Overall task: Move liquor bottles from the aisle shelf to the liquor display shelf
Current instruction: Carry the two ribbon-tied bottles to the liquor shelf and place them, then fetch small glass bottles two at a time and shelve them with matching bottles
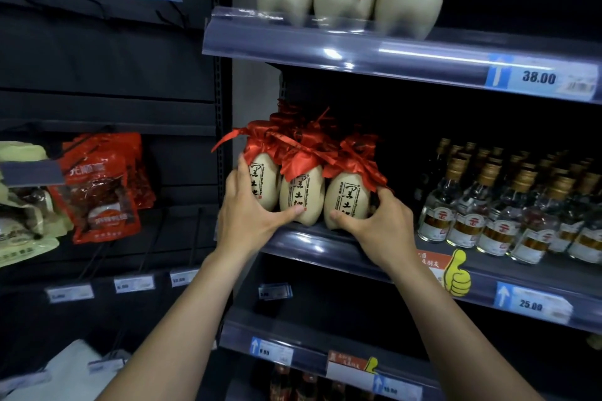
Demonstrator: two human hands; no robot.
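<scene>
Fingers (242, 172) of the left hand (250, 210) curl round the left cream bottle (265, 185); the right hand (382, 226) clasps the right cream bottle (347, 197).
A middle bottle (301, 195) stands between them, all touching, on the shelf (325, 249), beside clear bottles (472, 208).

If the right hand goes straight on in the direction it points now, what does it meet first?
The right cream bottle, which the right hand grips now with thumb in front and fingers round the side. What lies behind it is too dark to judge.
</scene>
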